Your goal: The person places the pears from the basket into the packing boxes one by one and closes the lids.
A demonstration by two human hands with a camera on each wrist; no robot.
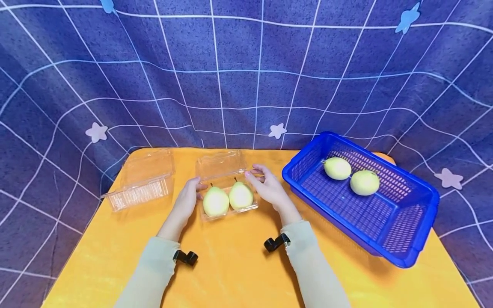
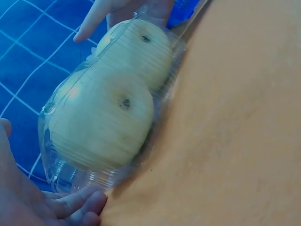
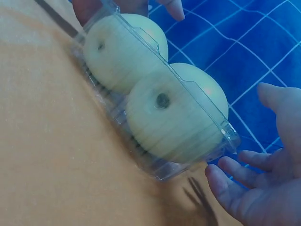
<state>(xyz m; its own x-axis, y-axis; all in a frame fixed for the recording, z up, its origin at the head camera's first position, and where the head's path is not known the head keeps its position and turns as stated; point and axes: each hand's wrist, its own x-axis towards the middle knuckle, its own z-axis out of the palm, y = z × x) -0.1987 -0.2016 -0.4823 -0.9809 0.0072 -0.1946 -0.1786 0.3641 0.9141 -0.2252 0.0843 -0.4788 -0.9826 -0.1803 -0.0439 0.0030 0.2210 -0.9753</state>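
The left hand [image 1: 187,196] and the right hand [image 1: 271,188] are positioned at opposite ends of a clear container [image 3: 159,170]. The fingers of both hands are loosely extended; neither hand grips anything. The left fingertips lie against or just beside the left end wall – contact is hard to confirm through the transparent plastic. The right fingertips lie just beside the right end, with the thumb raised near the rear corner.

The container sits on the desk [image 1: 231,269], directly between the hands, its lid [image 1: 221,165] folded back on the far side. It holds two pears, a left pear [image 1: 215,202] and a right pear [image 1: 241,196], side by side with stems directed away from the person.

Left of the left hand, a second clear container [image 1: 140,193] rests on the desk, lid likewise raised. Right of the right hand – well apart from the second container – stands a blue basket [image 1: 354,216] holding two further pears [image 1: 364,183]. A blue grid-patterned curtain [image 1: 239,90] hangs behind the desk.
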